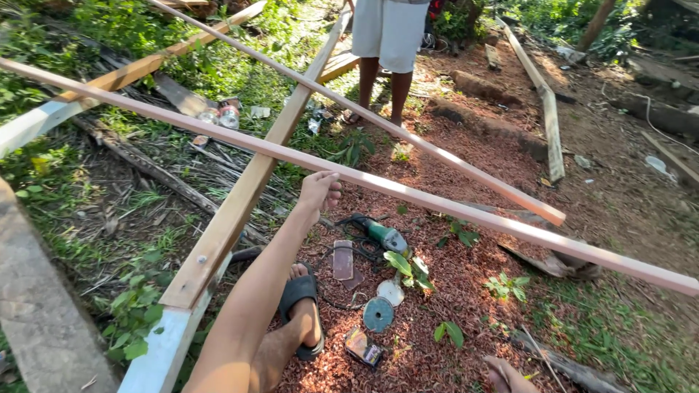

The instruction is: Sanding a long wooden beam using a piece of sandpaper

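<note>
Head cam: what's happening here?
Outdoors, the person's left hand grips a long pale wooden slat held across a wooden frame. The right hand shows only at the bottom edge, holding nothing visible. A green angle grinder and round grey discs lie on red wood chips. Another person stands beyond.

Head view, steeply down, close.
</note>
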